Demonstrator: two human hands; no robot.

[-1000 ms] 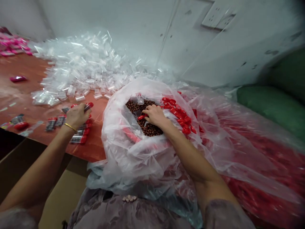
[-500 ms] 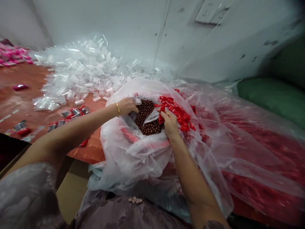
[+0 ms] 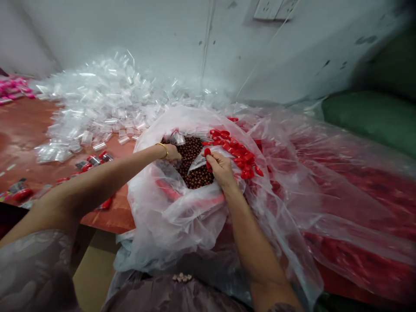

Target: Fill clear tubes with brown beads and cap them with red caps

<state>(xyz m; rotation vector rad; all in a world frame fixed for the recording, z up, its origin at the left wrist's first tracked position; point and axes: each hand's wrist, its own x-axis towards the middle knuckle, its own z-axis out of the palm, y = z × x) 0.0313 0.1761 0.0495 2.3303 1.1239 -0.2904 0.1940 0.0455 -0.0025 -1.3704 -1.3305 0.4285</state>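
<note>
A plastic-lined container holds dark brown beads (image 3: 191, 149). My left hand (image 3: 172, 154), with a gold bangle (image 3: 163, 149) at the wrist, is down at the left edge of the beads. Its fingers are curled, and what they hold is hidden. My right hand (image 3: 220, 168) is closed on a red plastic cap (image 3: 208, 158) above the right side of the beads. Beside that hand lies a heap of red caps (image 3: 238, 154) on the plastic liner (image 3: 182, 216). Clear plastic tubes (image 3: 177, 138) rest on the beads' far edge.
A large pile of clear tubes (image 3: 94, 99) lies against the wall. Several red-capped containers with dark contents (image 3: 94, 160) lie on the red table (image 3: 120, 208). Pink pieces (image 3: 14, 88) are at far left. A big plastic bag of red pieces (image 3: 351, 208) spreads to the right.
The view has shifted slightly right. My left hand has moved down and nearer to me at the edge of the beads. My right hand still holds the red cap.
</note>
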